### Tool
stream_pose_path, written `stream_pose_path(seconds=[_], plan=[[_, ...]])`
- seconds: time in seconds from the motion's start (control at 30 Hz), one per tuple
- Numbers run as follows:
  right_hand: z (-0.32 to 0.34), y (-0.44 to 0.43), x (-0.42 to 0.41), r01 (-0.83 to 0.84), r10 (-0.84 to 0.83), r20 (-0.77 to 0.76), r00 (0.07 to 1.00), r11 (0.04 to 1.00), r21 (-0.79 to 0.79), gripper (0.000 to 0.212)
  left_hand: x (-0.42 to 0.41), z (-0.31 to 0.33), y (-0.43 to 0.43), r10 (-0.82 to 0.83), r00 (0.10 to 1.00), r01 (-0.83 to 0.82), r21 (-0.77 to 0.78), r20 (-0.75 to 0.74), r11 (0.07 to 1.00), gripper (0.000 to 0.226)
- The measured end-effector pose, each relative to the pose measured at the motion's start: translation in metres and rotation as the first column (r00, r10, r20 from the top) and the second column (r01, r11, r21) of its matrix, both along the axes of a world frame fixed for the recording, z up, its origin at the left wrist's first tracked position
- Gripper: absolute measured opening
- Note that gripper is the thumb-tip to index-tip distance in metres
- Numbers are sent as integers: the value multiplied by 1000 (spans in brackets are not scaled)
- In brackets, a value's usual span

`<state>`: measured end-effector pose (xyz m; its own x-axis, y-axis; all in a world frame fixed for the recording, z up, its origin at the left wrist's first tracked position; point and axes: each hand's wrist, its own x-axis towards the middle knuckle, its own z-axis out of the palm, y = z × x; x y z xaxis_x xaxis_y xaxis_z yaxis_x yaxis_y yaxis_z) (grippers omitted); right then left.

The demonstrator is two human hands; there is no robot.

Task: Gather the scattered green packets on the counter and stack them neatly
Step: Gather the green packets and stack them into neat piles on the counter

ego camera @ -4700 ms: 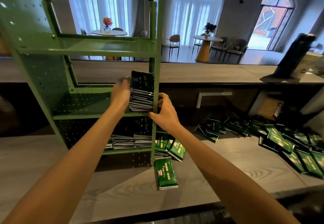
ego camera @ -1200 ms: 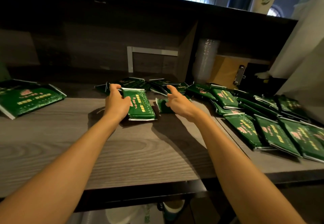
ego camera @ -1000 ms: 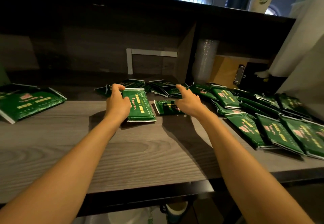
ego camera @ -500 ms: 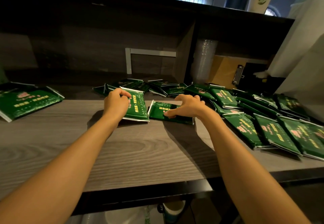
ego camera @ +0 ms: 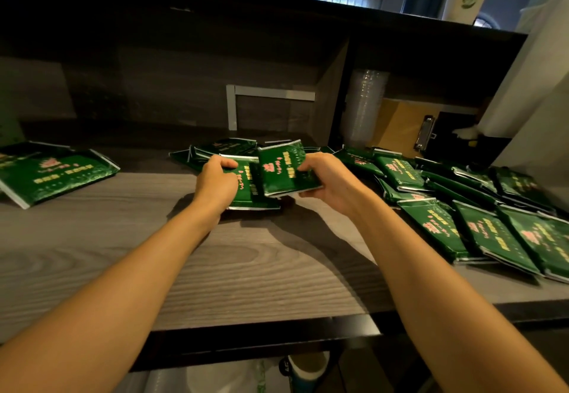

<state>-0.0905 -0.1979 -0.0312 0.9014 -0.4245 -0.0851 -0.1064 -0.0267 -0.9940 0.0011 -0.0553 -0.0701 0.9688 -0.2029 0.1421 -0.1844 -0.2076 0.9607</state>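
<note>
Since half a second ago the right hand (ego camera: pixel 328 183) has lifted its green packet (ego camera: pixel 281 171) off the bench (ego camera: pixel 246 269), gripping it tilted above the lower packet (ego camera: pixel 248 194), which the left hand (ego camera: pixel 215 182) clasps flat; loose packets (ego camera: pixel 437 229) lie rightward

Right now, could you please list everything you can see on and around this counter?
Raised packet: one, green, above the counter, in the right hand.
Flat packet: one, green, on the counter under the left hand.
Rear packets: several, green, behind the hands.
Right-side packets: many, green, overlapping on the counter's right.
Left packets: apparently two, green, far left.
Counter: one, grey wood.
Clipboard: one, brown, back right recess.
Clear cups: one stack, beside the clipboard.
Left hand: grips the flat packet.
Right hand: holds the raised packet.
</note>
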Motion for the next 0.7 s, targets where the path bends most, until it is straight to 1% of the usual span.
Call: stream_pose_path(seconds=[0.07, 0.1, 0.13, 0.17, 0.2, 0.23, 0.3, 0.37, 0.4, 0.43, 0.47, 0.5, 0.53, 0.57, 0.6, 0.67, 0.7], plan=[[-6, 9, 4, -91, 89, 52, 995, 994, 51, 27, 0, -1, -2, 18, 1000, -19, -38, -6, 999, 28], [-10, 12, 6, -101, 99, 43, 994, 994, 34, 34, -1, 0, -2, 26, 1000, -27, -74, -10, 997, 24], [-14, 14, 7, -87, 88, 15, 996, 995, -53, 40, -2, 1, -3, 22, 999, -24, -121, -24, 992, 22], [-17, 16, 8, -75, 72, -23, 997, 979, -188, 46, -4, 1, -3, 6, 999, -14, -176, -47, 984, 22], [-19, 17, 8, -71, 56, -57, 997, 944, -322, 52, -6, 2, -3, -26, 997, 9, -220, -77, 975, 26], [-21, 18, 9, -70, 45, -71, 996, 909, -410, 55, -8, 2, -4, -62, 993, 37, -246, -98, 969, 33], [-23, 17, 11, -59, 33, -62, 998, 868, -494, 55, -11, 1, -4, -108, 988, 79, -233, -113, 969, 49], [-22, 13, 10, 11, -23, -16, 1000, 846, -533, 45, -13, 1, -4, -130, 987, 107, -210, -99, 972, 56], [-21, 9, 10, 84, -97, 10, 995, 793, -603, 39, -14, 2, -4, -136, 987, 115, -207, -88, 972, 56], [-20, 3, 8, 160, -208, 22, 978, 677, -718, 36, -15, 3, -3, -139, 987, 119, -209, -81, 971, 56], [-20, -5, 6, 200, -326, 20, 945, 529, -824, 36, -15, 4, -3, -145, 986, 125, -209, -81, 970, 55], [-20, -13, 3, 192, -428, 3, 904, 397, -897, 40, -15, 4, -3, -153, 985, 133, -209, -81, 969, 53], [-19, -20, 0, 140, -511, -50, 858, 327, -935, 46, -16, 4, -3, -161, 983, 142, -201, -83, 969, 51], [-19, -27, -3, 72, -570, -132, 811, 323, -944, 53, -16, 4, -3, -168, 982, 150, -192, -84, 970, 49], [-20, -32, -6, 16, -606, -216, 766, 354, -935, 59, -17, 4, -3, -174, 981, 157, -178, -85, 971, 47], [-22, -40, -7, -53, -626, -356, 694, 449, -892, 62, -19, 4, -4, -191, 978, 174, -171, -87, 970, 43], [-22, -41, -7, -76, -609, -417, 675, 505, -860, 61, -19, 4, -4, -198, 976, 181, -174, -88, 968, 43]])
